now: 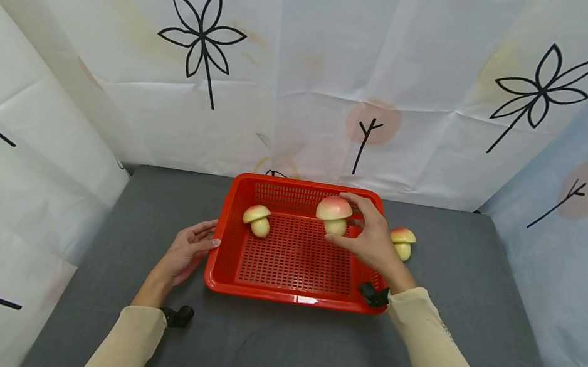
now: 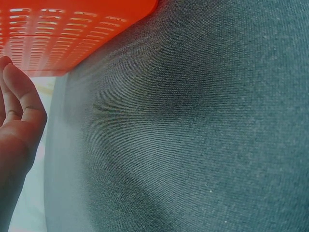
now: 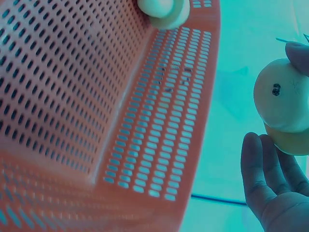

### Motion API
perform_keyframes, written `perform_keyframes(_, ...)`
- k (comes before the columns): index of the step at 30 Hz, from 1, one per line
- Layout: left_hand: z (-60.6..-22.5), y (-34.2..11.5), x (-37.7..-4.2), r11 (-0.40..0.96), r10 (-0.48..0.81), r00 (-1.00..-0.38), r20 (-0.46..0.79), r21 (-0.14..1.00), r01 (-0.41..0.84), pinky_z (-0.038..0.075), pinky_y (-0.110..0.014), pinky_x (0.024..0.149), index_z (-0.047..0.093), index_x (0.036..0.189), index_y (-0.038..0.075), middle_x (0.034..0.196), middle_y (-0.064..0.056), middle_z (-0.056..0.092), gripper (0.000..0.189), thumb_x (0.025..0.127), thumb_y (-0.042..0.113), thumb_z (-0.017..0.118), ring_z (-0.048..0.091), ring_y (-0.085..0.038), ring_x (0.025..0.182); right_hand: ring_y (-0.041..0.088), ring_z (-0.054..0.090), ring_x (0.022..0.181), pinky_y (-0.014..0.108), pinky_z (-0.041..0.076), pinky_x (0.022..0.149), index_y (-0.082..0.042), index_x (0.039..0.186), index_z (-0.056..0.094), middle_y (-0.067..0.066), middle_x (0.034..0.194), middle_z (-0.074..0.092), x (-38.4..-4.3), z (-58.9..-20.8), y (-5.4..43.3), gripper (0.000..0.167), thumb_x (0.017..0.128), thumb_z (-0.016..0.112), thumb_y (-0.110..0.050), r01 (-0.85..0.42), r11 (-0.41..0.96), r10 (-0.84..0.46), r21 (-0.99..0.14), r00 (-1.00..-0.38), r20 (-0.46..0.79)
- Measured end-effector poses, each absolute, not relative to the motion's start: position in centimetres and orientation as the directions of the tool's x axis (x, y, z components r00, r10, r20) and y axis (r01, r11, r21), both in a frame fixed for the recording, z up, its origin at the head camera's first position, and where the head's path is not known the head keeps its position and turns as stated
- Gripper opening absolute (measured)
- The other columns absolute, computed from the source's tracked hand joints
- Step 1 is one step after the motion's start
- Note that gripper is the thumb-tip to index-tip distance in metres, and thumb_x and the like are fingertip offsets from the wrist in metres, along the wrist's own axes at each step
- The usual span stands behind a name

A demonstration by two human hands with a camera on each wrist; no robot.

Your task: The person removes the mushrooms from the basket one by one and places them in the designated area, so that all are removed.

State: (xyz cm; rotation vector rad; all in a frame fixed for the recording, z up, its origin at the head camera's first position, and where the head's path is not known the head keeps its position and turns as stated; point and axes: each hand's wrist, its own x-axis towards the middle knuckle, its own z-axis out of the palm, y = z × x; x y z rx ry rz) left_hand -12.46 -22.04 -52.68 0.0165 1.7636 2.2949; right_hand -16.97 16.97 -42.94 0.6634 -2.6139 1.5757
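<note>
My right hand point(image 1: 372, 233) pinches a toy mushroom point(image 1: 334, 208) with a pink-red cap and pale stem, held above the red plastic basket point(image 1: 294, 298). In the right wrist view the underside of that mushroom point(image 3: 282, 96) shows between thumb and fingers. At the basket's left side, my left hand point(image 1: 189, 250) holds the rim, thumb on top and fingers along the outer wall. A second toy mushroom point(image 1: 260, 221) lies tilted inside the basket on the left. Outside the right wall stands a third mushroom point(image 1: 402, 243), partly hidden by my right hand.
A grey cloth-covered table point(image 1: 269, 351) carries the basket near its back edge. White patterned fabric point(image 1: 310, 72) hangs behind the table and along both sides. Black bands point(image 1: 177, 316) sit on both wrists.
</note>
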Motion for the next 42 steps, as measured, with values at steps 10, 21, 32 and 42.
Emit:
perform_keyframes(10, -52.9, -22.1, -12.5, -0.247, 0.199, -0.970, -0.140, 0.951, -0.187, 0.054, -0.028, 0.094, 0.031, 0.151, -0.010, 0.137, -0.016, 0.053, 0.061, 0.098, -0.004, 0.060, 0.061, -0.017, 0.116, 0.030, 0.051, 0.122, 0.058, 0.048, 0.100, -0.003, 0.147, 0.047, 0.015, 0.136, 0.052, -16.4, -42.4, 20.2, 0.084, 0.075, 0.090, -0.004, -0.360, 0.415, -0.264, -0.835, -0.926, 0.268)
perform_keyframes(21, -52.8, -22.1, -12.5, -0.250, 0.198, -0.970, -0.141, 0.950, -0.189, 0.054, -0.028, 0.094, 0.032, 0.151, -0.011, 0.134, -0.014, 0.055, 0.061, 0.097, -0.004, 0.060, 0.061, -0.016, 0.115, 0.027, 0.056, 0.112, 0.017, 0.053, 0.083, -0.006, 0.150, 0.044, 0.015, 0.140, 0.047, -15.6, -42.4, 23.9, 0.083, 0.079, 0.085, 0.003, -0.305, 0.401, -0.195, -0.864, -0.950, 0.244)
perform_keyframes(32, -52.6, -22.2, -12.5, -0.236, 0.194, -0.970, -0.149, 0.952, -0.194, 0.054, -0.029, 0.095, 0.033, 0.151, -0.009, 0.135, -0.012, 0.056, 0.060, 0.098, -0.003, 0.061, 0.061, -0.017, 0.115, 0.009, 0.045, 0.116, 0.009, 0.046, 0.085, -0.001, 0.151, 0.042, 0.018, 0.142, 0.047, -15.3, -43.7, 27.2, 0.083, 0.079, 0.084, 0.003, -0.288, 0.497, -0.149, -0.819, -0.958, 0.246)
perform_keyframes(42, -52.7, -22.1, -12.5, -0.229, 0.188, -0.973, -0.133, 0.958, -0.175, 0.054, -0.028, 0.094, 0.033, 0.150, -0.010, 0.130, -0.006, 0.059, 0.059, 0.098, -0.004, 0.060, 0.062, -0.015, 0.114, -0.002, 0.045, 0.112, 0.008, 0.045, 0.083, 0.000, 0.151, 0.041, 0.019, 0.141, 0.047, -15.2, -44.4, 30.0, 0.081, 0.082, 0.083, 0.001, -0.230, 0.549, -0.073, -0.804, -0.971, 0.228)
